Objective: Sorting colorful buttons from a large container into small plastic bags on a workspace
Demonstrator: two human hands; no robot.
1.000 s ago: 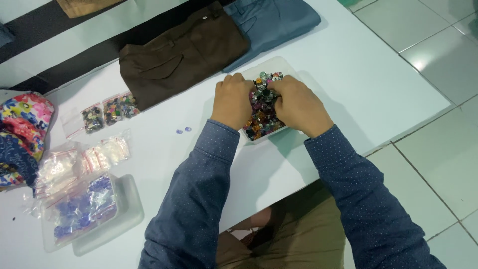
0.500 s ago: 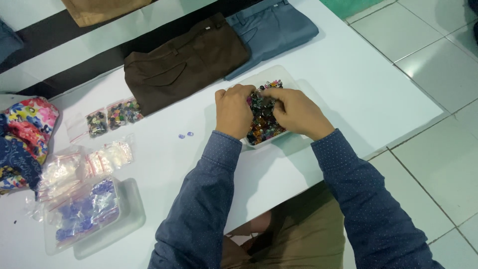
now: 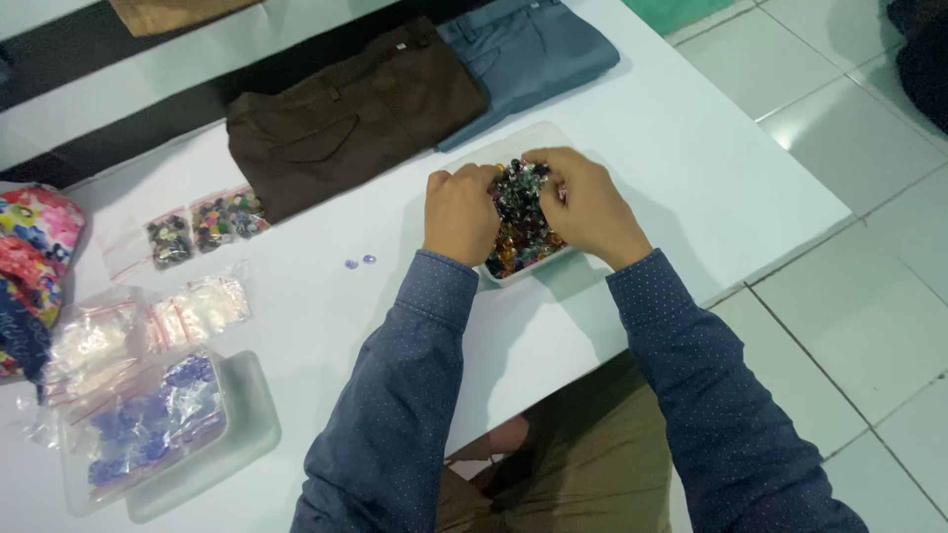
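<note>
My left hand [image 3: 460,214] and my right hand [image 3: 585,207] are cupped around a heap of small multicoloured beads [image 3: 517,219] in a shallow white tray [image 3: 494,153] on the white table [image 3: 681,168]. Both hands press in from the sides, fingers curled into the beads. The beads between my palms are lifted a little above the tray. Much of the tray is hidden under my hands.
Folded brown trousers [image 3: 355,118] and blue-grey trousers [image 3: 528,49] lie behind the tray. Small bead bags [image 3: 205,225], two loose blue beads [image 3: 358,262], clear bags [image 3: 148,316] and a plastic box of blue beads [image 3: 158,434] sit left. Flowered fabric [image 3: 35,257] is at the far left.
My hands stay around the bead heap, fingers working it slightly. The view has shifted a little; the tray and the other things have not moved.
</note>
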